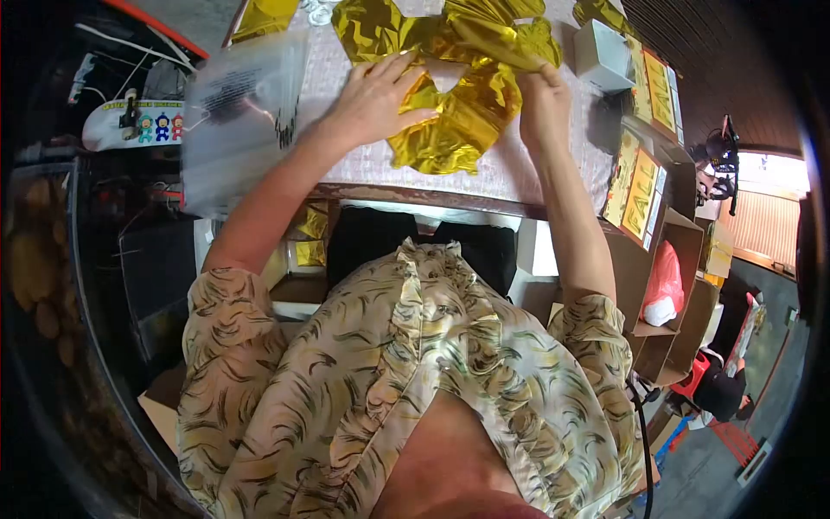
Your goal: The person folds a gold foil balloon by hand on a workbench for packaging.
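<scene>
A flat, crinkled gold foil balloon (pixel 471 121) lies on the pale cloth of the table in front of me. My left hand (pixel 380 97) rests on its left side with the fingers spread. On the other side, my right hand (pixel 545 97) is closed, pinching the foil's edge between thumb and fingers. More gold foil balloons (pixel 372 30) overlap just beyond, so where one piece ends and another begins is hard to make out.
Clear plastic bags (pixel 242 121) lie stacked at the table's left. A white box (pixel 603 54) and printed packages (pixel 638 190) line the right edge, above an open cardboard box (pixel 670 298) holding a red plastic bag (pixel 664 281). Another person (pixel 722 385) is at far right.
</scene>
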Motion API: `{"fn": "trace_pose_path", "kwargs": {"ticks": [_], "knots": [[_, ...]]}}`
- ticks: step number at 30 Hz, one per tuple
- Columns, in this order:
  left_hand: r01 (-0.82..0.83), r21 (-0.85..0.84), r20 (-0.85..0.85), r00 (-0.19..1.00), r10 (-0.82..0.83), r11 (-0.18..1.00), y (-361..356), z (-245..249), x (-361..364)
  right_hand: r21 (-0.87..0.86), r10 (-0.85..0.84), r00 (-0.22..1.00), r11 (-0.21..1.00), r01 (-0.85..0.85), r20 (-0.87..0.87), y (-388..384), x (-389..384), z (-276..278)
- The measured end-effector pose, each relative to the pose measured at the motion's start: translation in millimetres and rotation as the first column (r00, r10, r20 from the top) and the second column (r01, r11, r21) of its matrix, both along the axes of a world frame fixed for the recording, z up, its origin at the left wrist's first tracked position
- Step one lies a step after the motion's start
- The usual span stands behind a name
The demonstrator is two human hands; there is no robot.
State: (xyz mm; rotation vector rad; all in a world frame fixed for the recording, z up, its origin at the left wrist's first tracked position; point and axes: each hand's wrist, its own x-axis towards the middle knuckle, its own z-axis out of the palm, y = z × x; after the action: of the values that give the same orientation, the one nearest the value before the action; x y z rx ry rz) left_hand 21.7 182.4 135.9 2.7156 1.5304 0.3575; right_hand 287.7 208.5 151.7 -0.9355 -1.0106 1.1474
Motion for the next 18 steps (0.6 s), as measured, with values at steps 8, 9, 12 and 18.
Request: {"fn": "trace_pose_path", "kwargs": {"ticks": [8, 9, 12, 18], "knots": [[-0.046, -0.035, 0.156, 0.987, 0.05, 0.998, -10, -6, 2, 0.192, 0.005, 0.642, 0.953, -0.235, 0.766, -51, 7, -7], [-0.044, -0.033, 0.159, 0.986, 0.049, 0.998, -10, -2, 1, 0.355, -0.276, 0.265, 0.877, -0.324, 0.924, -56, 8, 5], [-0.034, -0.082, 0.189, 0.981, 0.049, 0.996, 3, 8, -1, 0.329, -0.262, 0.212, 0.853, -0.406, 0.942, -59, 8, 3], [-0.15, -0.26, 0.64, 0.713, 0.287, 0.954, 147, -21, -20, 0.073, 0.067, 0.868, 0.99, -0.118, 0.491, -64, -5, 3]]}}
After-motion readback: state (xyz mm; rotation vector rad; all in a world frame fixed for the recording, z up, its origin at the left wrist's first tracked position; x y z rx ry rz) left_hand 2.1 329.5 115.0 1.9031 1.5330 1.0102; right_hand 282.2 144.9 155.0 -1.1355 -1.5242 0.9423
